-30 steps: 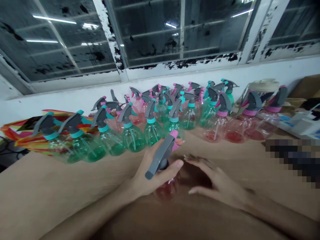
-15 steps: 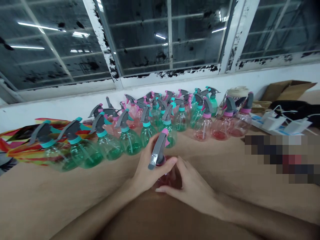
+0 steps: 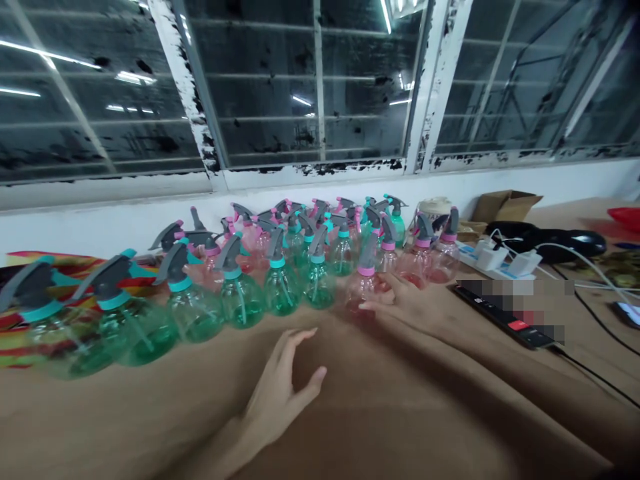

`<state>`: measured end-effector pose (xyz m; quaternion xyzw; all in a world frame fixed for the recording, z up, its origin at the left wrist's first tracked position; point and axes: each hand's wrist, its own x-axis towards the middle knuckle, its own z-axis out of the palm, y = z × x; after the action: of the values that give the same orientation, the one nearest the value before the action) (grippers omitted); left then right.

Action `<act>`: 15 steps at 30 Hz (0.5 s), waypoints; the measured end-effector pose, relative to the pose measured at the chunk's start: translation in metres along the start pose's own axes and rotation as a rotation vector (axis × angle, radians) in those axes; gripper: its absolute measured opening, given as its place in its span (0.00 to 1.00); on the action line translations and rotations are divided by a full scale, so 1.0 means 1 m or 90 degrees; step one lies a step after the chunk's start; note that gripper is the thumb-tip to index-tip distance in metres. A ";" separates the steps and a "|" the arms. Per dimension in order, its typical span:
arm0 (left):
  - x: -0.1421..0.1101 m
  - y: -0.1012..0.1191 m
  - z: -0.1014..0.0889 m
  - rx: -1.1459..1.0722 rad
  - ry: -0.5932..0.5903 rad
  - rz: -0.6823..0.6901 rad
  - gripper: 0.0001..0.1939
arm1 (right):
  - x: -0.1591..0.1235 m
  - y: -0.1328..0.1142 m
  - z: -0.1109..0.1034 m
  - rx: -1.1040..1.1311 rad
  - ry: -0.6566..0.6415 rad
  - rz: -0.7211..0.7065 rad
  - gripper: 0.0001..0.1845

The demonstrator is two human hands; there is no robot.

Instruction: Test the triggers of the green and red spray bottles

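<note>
Right grip [image 3: 413, 303] clasps a pink-collared spray bottle [image 3: 361, 291] upright toward the far edge of the desk [image 3: 360, 413], apparently setting it beside green bottles [image 3: 319, 291]; left grip [image 3: 280, 380] hovers empty. Next calls for letting go without tipping it.

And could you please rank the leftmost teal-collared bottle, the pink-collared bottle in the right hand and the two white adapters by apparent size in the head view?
1. Leftmost teal-collared bottle
2. Pink-collared bottle in the right hand
3. White adapters, too alike to rank apart
</note>
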<state>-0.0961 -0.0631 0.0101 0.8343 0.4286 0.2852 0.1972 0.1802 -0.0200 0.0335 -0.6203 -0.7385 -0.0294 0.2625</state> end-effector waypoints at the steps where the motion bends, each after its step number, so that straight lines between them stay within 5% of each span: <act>1: 0.000 0.000 0.000 0.009 -0.002 0.005 0.20 | 0.005 0.000 -0.001 -0.004 -0.010 0.019 0.30; 15: 0.002 -0.006 0.004 0.063 -0.024 -0.004 0.20 | 0.046 0.003 0.017 0.007 -0.044 0.105 0.36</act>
<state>-0.0962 -0.0583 0.0047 0.8470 0.4410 0.2469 0.1646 0.1727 0.0284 0.0376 -0.6781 -0.6939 0.0177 0.2413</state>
